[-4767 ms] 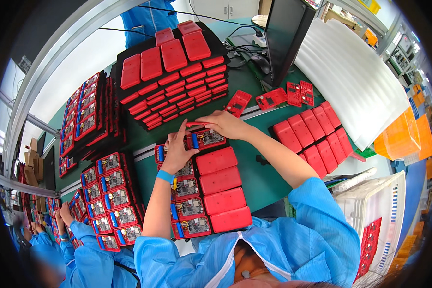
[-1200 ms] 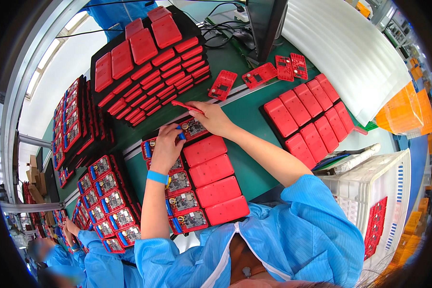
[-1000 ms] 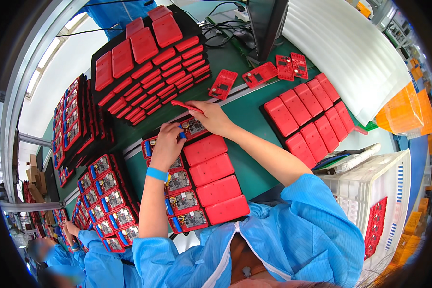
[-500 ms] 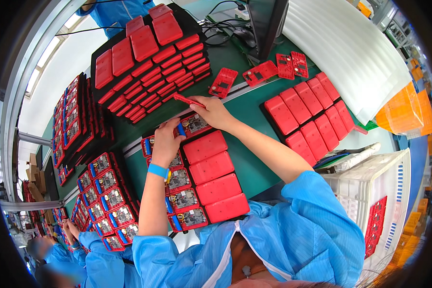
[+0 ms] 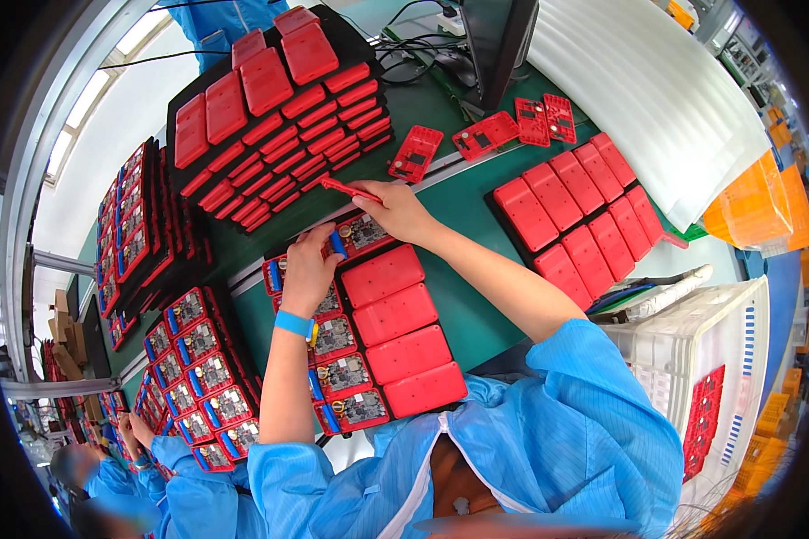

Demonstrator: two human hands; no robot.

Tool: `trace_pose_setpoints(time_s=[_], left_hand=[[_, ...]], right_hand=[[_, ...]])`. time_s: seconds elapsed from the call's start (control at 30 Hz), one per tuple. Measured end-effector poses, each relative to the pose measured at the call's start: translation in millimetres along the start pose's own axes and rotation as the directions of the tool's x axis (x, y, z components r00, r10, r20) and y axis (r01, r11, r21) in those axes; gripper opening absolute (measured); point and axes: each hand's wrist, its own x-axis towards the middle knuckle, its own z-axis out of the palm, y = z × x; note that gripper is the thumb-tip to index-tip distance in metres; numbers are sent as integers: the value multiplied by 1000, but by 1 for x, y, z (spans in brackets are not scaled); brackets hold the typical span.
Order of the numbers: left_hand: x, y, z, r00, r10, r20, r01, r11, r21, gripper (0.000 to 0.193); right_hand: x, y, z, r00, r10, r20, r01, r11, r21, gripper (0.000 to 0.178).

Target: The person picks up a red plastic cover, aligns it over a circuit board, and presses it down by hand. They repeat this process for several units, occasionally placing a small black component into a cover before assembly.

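My right hand (image 5: 395, 211) is closed on a red plastic housing half (image 5: 349, 189), held edge-on above the far end of the tray. Just left of it, my left hand (image 5: 309, 268) is bent over the far row, thumb and fingers on either side of a blue cylindrical battery (image 5: 337, 243). That battery lies beside a circuit board (image 5: 365, 232) in an open red housing. Nearer me in the same tray, several open housings with boards (image 5: 342, 373) form the left column, partly hidden by my left hand and wrist. Several red covers (image 5: 407, 350) lie in the right column.
A tall stack of black trays with red covers (image 5: 268, 81) stands at the far left. Trays of boards (image 5: 208, 373) lie at left, near a co-worker's sleeve (image 5: 189, 467). Loose red housings (image 5: 485, 135), another cover tray (image 5: 575, 211), and a monitor (image 5: 499, 49) are farther right.
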Motion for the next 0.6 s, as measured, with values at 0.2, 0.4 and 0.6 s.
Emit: trace_pose_setpoints(time_s=[0.2,0.4,0.6], left_hand=[[0,19,5,999,-25,-42,28,997,65,48],[2,9,0,999,-37,7,36,997,72,49],[4,11,-3,998,-43,53,39,996,79,55]], right_hand=[[0,6,0,1000,-27,-16,27,1000,-4,32],[1,5,4,999,-31,-19,32,999,18,32],[1,8,3,999,-38,-21,38,999,6,32]])
